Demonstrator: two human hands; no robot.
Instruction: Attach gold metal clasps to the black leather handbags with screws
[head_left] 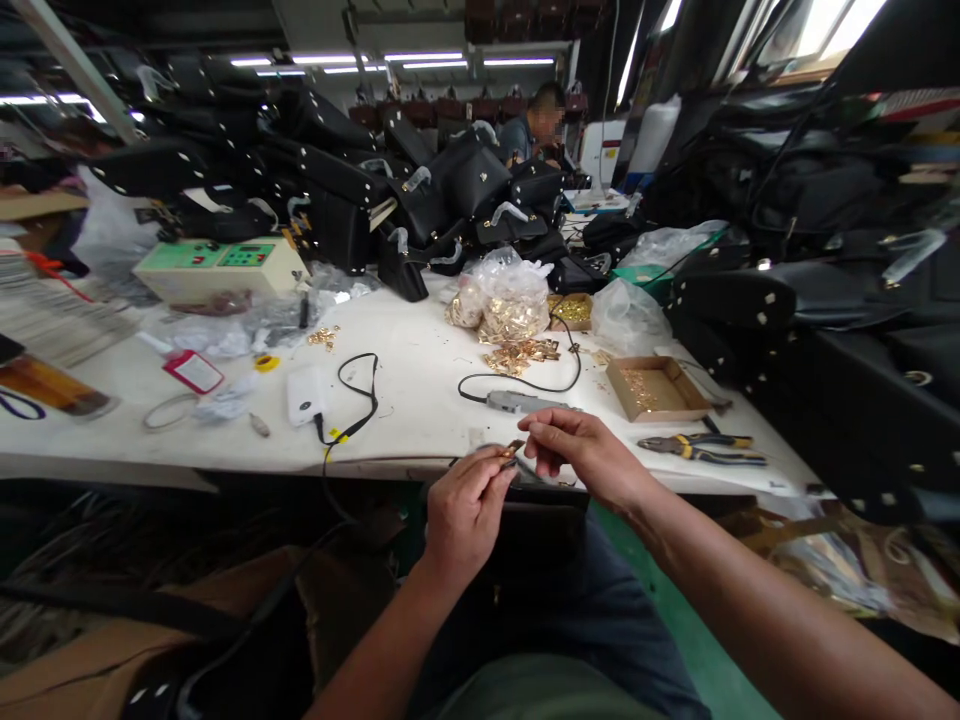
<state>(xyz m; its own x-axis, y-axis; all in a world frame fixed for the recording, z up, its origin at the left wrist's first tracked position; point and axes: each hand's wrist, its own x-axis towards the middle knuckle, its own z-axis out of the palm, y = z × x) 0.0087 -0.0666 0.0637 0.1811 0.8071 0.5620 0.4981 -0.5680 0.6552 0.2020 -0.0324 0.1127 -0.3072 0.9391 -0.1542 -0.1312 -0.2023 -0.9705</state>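
My left hand (466, 505) is closed in a pinch on a small gold metal plate (513, 449) at the table's front edge. Just to its right, my right hand (574, 448) has thumb and forefinger drawn together; whatever they may hold is too small to make out. A black leather bag (544, 535) lies on my lap beneath both hands, mostly in shadow. Behind the right hand rests a grey corded electric screwdriver-like tool (517, 401). Further back, a loose heap of gold metal plates (517, 357) spreads before a clear bag full of more plates (514, 310).
Pliers (701, 447) and a cardboard tray (660, 390) with small gold parts lie to the right. A white power box (304, 396) and a green-topped machine (217, 270) stand left. Piled black bags (465, 180) border the white table (412, 410); a person (525, 135) sits beyond.
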